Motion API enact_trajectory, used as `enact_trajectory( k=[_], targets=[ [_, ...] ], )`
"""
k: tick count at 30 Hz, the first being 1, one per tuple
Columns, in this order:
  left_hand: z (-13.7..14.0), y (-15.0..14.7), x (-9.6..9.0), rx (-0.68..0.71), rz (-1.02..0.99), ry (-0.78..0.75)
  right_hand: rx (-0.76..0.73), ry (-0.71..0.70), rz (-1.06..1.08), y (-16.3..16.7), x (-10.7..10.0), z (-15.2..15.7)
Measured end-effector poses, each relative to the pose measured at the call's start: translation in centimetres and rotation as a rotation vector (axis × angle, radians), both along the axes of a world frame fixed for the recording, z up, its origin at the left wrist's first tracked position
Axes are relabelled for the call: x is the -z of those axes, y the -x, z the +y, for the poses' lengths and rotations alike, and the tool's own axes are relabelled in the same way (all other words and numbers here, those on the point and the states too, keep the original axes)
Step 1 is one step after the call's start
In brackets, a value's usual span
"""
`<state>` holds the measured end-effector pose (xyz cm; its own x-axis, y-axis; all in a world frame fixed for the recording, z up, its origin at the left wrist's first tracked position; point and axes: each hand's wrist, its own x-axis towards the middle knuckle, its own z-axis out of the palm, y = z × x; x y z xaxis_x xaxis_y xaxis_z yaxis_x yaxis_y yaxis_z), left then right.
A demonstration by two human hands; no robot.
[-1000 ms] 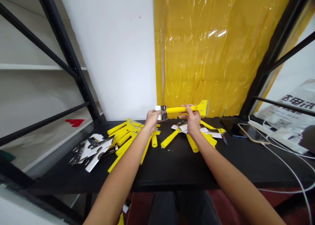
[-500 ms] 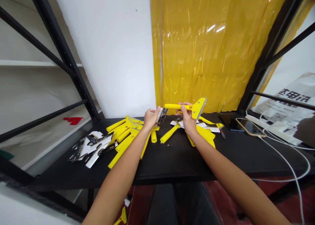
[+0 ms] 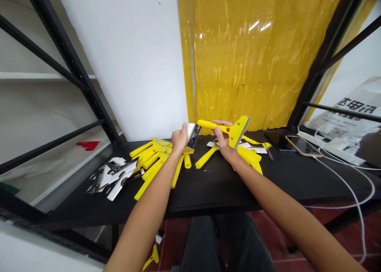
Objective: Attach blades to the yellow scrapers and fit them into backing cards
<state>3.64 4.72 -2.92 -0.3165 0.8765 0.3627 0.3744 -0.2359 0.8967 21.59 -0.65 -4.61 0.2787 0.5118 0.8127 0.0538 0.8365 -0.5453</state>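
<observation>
As both hands stand over the table [image 3: 190, 196]: left hand [image 3: 180, 139] pinches a printed card [image 3: 193, 136], right hand [image 3: 224, 141] closes around a yellow scraper [image 3: 237, 132] by its handle
Scraper: raised above loose scrapers [image 3: 249, 157], blade edge facing right; handle end close to the card, contact unclear
Step in hand: apparently handling card and scraper as a pair; the next move seems to call for fingers kept off the blade edge
Table front: bare stretch between the forearms
Left side: crowded by a scraper pile [image 3: 150, 169] and a card pile [image 3: 114, 175]
Back: white board [image 3: 127, 66] and yellow film [image 3: 247, 66] limit reach
</observation>
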Motion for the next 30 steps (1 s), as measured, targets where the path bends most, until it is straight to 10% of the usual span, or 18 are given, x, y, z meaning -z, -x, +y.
enact_trajectory(
  k=[30],
  targets=[
    [-0.7, -0.8, -0.6, 0.274, -0.529, 0.27, -0.175, 0.098, -0.072, 1.0, 0.7, -0.6]
  ],
)
